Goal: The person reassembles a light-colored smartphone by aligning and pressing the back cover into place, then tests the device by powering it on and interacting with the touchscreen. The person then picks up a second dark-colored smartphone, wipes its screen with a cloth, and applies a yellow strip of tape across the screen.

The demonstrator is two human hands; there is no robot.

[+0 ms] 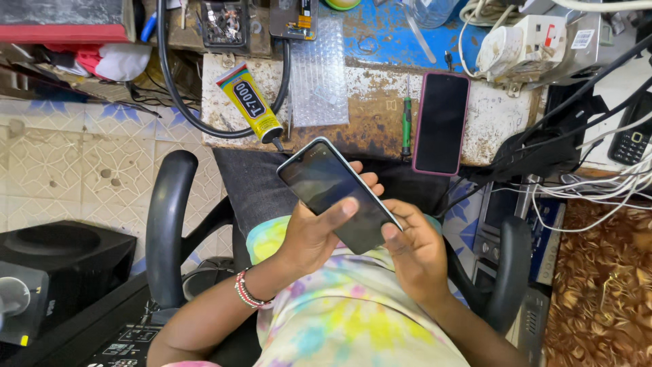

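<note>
Head view: left hand [309, 234] and right hand [414, 251] both grip a dark smartphone [337, 194].

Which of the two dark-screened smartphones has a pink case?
The black-screened smartphone with a pink rim lying flat on the worn workbench. The other, grey-edged smartphone, is held in both hands above the lap.

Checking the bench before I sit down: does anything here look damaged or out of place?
The worn, rust-stained white benchtop has peeling paint, and white cables lie tangled at its right end. The dark smartphone in both hands looks intact.
</note>
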